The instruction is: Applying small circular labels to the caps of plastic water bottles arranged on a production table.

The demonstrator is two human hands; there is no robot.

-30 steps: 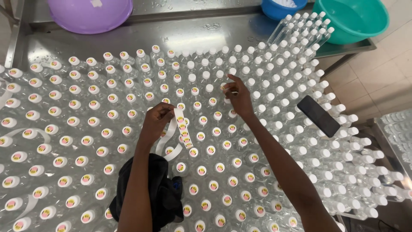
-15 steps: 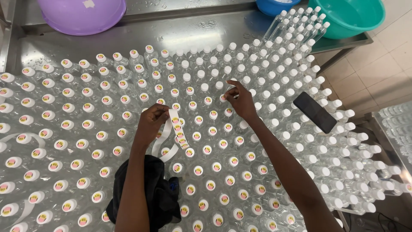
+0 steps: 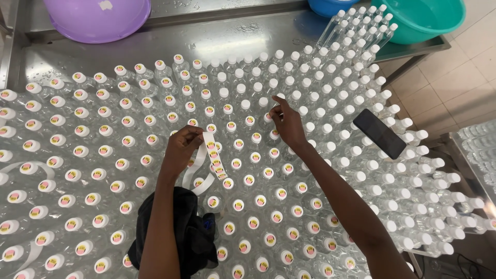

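Clear plastic bottles with white caps (image 3: 243,88) stand packed together over a steel table (image 3: 155,44). Caps on the left and front carry small round pink-and-yellow stickers; caps at the right are bare. My left hand (image 3: 183,147) pinches a white backing strip of stickers (image 3: 213,155) that loops down over the caps. My right hand (image 3: 287,124) reaches forward, its thumb and forefinger pressed on a cap (image 3: 268,118) at the border between stickered and bare caps.
A black phone (image 3: 380,133) lies on the bare caps at right. A black cloth (image 3: 199,232) hangs by my left forearm. Purple (image 3: 98,18), blue (image 3: 325,6) and teal (image 3: 423,18) basins sit at the back. More bottles lean near the teal basin.
My right hand stays at the same cap, pressing down slightly. The left hand still holds the strip. The view has shifted a little.
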